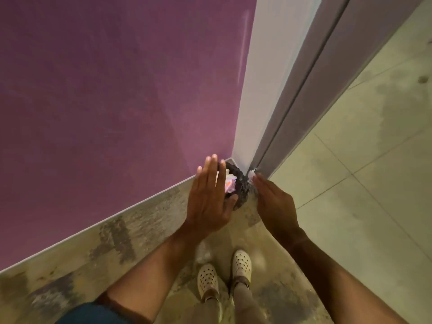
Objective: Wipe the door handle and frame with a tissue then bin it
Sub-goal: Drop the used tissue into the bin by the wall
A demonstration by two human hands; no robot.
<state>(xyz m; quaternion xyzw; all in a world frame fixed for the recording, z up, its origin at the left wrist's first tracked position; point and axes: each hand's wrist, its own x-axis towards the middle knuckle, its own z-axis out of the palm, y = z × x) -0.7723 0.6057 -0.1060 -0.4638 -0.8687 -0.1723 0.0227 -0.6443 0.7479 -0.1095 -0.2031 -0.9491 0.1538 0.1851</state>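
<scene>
Tissue (pixel 252 176) crumpled, no clear axis

Soft, even indoor light fills the frame, with no hard shadows. The purple wall (pixel 112 90) is dimmer toward the upper left and brighter near the centre, with faint pale streaks of sheen. The white door frame (pixel 257 90) is the brightest area, though not blown out. Wide-angle distortion bends the straight lines, so the wall's base curves at lower left. Both hands, the left hand (pixel 208 195) and the right hand (pixel 275 202), look slightly motion-blurred, and the whole picture is soft.
</scene>
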